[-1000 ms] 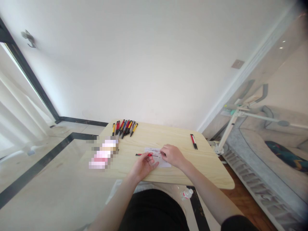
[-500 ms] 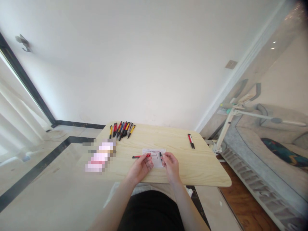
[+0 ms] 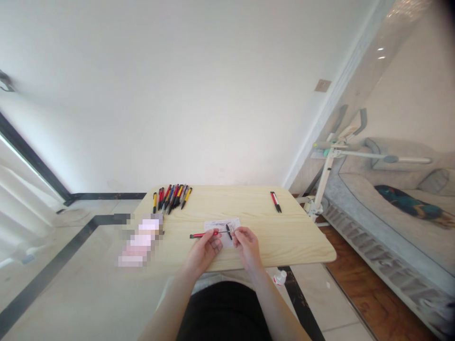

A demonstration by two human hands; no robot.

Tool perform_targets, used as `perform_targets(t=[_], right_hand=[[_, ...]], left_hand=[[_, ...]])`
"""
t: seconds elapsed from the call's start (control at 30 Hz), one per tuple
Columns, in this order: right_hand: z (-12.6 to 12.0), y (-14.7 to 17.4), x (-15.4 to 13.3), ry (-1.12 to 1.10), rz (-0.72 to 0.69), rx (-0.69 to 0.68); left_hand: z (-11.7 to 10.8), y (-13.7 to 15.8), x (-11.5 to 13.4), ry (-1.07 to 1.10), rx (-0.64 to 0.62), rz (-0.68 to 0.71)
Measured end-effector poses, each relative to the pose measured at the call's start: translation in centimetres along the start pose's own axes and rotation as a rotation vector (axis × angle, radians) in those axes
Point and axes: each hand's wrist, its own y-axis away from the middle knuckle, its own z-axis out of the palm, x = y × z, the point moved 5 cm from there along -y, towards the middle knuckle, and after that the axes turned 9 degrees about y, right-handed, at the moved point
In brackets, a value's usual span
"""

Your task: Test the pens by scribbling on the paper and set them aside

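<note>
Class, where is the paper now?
In the head view, the paper lies midway across the table, in its near half, partly hidden by the left hand and right hand.

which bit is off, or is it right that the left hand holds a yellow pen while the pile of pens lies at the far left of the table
The colour is wrong: the head view shows the left hand holding a red and black pen. The pile of pens does lie at the far left of the table.

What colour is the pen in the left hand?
The pen in the left hand is red and black, seen best in the head view.
</note>
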Motion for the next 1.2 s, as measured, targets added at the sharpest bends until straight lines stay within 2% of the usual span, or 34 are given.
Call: perform_targets(t=[0.43, 0.83, 1.2], right_hand=[[0.11, 0.08, -0.43, -0.061, -0.001, 0.012], [-0.34, -0.29, -0.12, -0.131, 0.019, 0.006], [-0.28, -0.24, -0.12, -0.113, 0.025, 0.019]], left_hand=[[-0.21, -0.39, 0.02, 0.018, 0.055, 0.034], [-0.1, -0.15, -0.04, -0.089, 0.024, 0.078], [-0.1, -0.16, -0.02, -0.083, 0.013, 0.072]])
